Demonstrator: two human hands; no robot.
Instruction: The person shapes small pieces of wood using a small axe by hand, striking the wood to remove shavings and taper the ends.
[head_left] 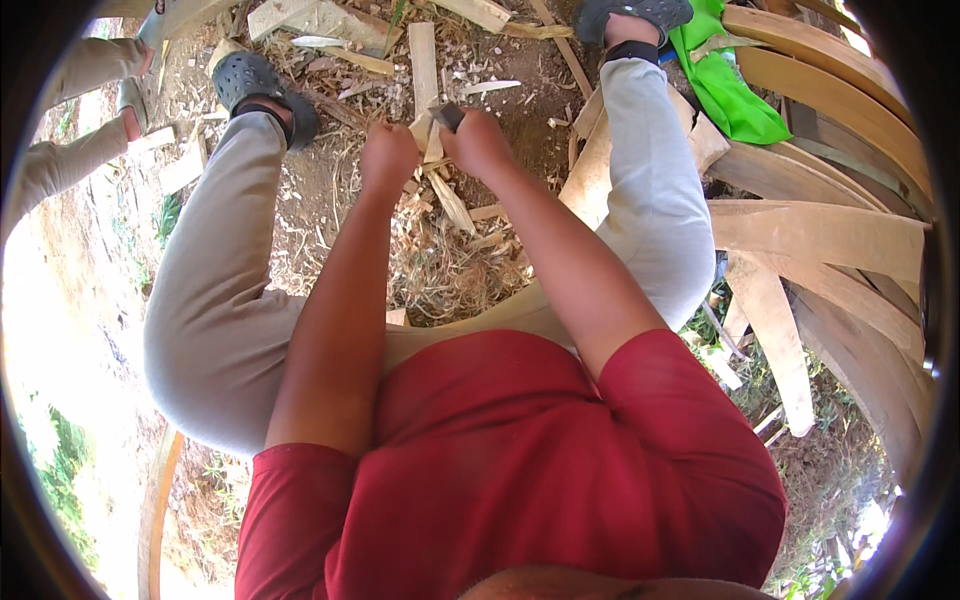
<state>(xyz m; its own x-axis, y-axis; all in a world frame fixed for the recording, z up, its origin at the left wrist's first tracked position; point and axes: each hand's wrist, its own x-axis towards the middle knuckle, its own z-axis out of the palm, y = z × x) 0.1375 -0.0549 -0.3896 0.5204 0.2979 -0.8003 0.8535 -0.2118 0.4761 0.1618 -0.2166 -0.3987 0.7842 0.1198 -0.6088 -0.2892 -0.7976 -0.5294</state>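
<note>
Between the dark shoes (255, 85), the left hand (389, 158) is closed beside a pale wood piece (421, 130) — whether it grips this, I cannot tell. The right hand (478, 148) grips a dark tool (447, 116), which could hit the left if the wood slips.

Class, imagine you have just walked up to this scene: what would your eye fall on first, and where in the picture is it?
Probably the red shirt, filling the lower middle, and the vivid green sheet at the upper right. Next come the big curved boards along the right side. At the upper middle, the left hand and right hand are closed, with a dark block at the right one.
</note>
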